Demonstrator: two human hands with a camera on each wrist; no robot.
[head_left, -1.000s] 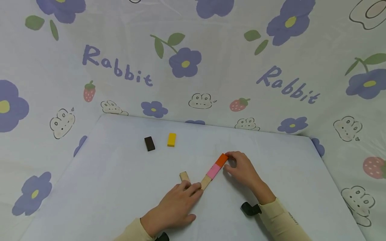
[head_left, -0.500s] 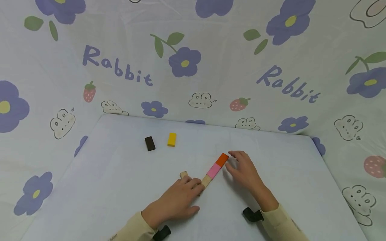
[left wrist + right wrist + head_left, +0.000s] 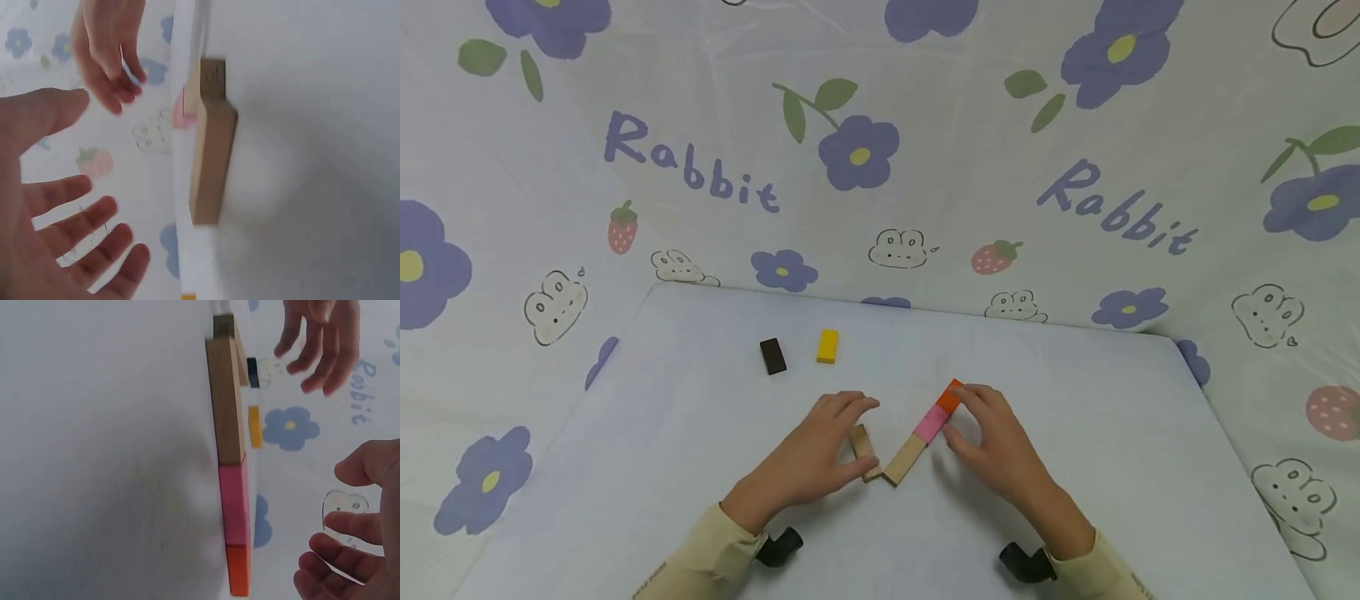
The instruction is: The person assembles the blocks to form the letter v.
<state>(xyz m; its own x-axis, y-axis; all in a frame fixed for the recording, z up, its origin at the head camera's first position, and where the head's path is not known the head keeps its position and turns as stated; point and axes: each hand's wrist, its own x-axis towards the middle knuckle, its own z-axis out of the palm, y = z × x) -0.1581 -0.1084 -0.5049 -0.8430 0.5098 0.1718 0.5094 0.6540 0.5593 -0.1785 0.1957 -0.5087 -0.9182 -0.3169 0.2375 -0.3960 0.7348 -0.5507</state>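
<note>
1. Hovering with spread fingers, my left hand by a wooden block, right hand near the orange block
2. Pink block and second wooden block continue its row on the desk

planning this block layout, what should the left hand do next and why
Probably reach the open, empty left hand forward to the yellow block, which lies loose beyond it: the left plain block has no block joined at its far end, while the right plain block runs on to the pink block and orange block.
</note>
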